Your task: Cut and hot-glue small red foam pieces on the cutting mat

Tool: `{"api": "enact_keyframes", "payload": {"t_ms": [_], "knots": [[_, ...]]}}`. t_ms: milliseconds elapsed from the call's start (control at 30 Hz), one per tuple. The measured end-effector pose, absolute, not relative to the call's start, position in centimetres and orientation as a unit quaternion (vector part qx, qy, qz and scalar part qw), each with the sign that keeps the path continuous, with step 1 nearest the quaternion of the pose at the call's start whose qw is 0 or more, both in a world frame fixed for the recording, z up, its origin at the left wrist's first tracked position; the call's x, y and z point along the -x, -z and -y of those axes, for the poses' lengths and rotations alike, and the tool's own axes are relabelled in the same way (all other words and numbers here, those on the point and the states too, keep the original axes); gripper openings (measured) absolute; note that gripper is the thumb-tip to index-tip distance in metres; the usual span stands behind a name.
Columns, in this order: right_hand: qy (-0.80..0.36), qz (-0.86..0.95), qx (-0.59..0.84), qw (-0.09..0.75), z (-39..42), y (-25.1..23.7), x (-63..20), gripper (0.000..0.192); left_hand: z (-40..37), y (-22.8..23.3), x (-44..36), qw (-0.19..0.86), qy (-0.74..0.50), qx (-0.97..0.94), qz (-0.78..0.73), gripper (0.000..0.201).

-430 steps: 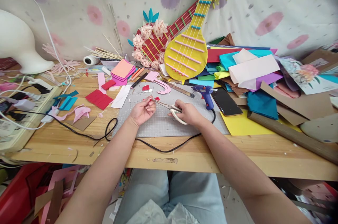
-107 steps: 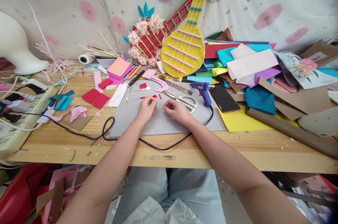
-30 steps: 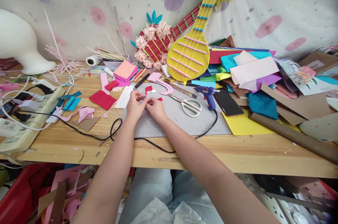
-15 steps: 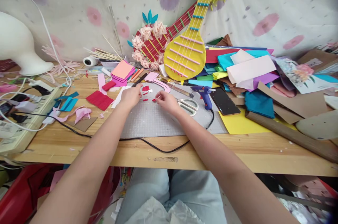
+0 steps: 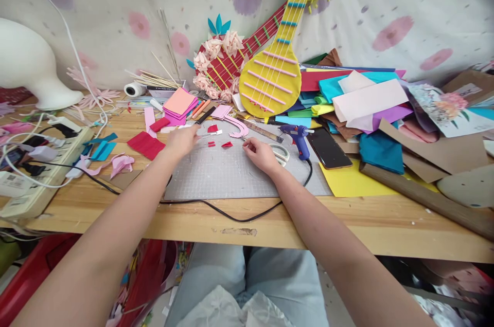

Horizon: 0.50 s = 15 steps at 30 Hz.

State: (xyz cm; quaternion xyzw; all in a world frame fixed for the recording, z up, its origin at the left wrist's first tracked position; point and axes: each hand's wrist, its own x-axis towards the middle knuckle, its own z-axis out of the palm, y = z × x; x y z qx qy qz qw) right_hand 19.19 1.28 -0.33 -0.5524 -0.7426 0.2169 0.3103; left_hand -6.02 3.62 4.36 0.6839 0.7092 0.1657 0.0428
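My left hand (image 5: pixel 180 140) reaches over the upper left corner of the grey cutting mat (image 5: pixel 231 175). Its fingers are stretched out, pointing at a black pen (image 5: pixel 205 114), and it covers a white paper piece. My right hand (image 5: pixel 262 153) rests on the mat with fingers loosely bent and nothing visible in them. It lies right beside the scissors (image 5: pixel 281 151) and partly hides them. Small red paper scraps (image 5: pixel 227 144) lie on the mat between the two hands, and another red piece (image 5: pixel 212 128) lies farther back.
A blue glue gun (image 5: pixel 300 138) and a dark phone (image 5: pixel 328 148) lie right of the scissors, with a black cord (image 5: pixel 231 214) running along the mat's front. Stacked coloured paper (image 5: pixel 366 101), paper guitars (image 5: pixel 272 72), a red square (image 5: pixel 145 144) and a power strip (image 5: pixel 42 162) surround the mat.
My right hand has let go of a red scrap and drawn back right toward the scissors. My left hand slid a little further left over the mat corner.
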Motion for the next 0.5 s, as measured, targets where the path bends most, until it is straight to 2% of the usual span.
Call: {"api": "enact_keyframes", "payload": {"t_ms": [133,367,500], "knots": [[-0.212,0.751,0.551,0.296,-1.3,0.3,-19.3,0.021,-2.7,-4.6,7.8,-0.036,-0.165,-0.637,-0.752,0.025],[-0.206,0.755,0.557,0.28,-1.1,0.2,-19.2,0.024,-0.1,-2.6,7.7,0.026,-0.084,-0.607,-0.79,0.036],[-0.205,0.755,0.555,0.282,-0.9,0.1,-19.1,0.024,-0.2,-1.9,7.2,0.028,-0.049,-0.604,-0.795,0.026]]}}
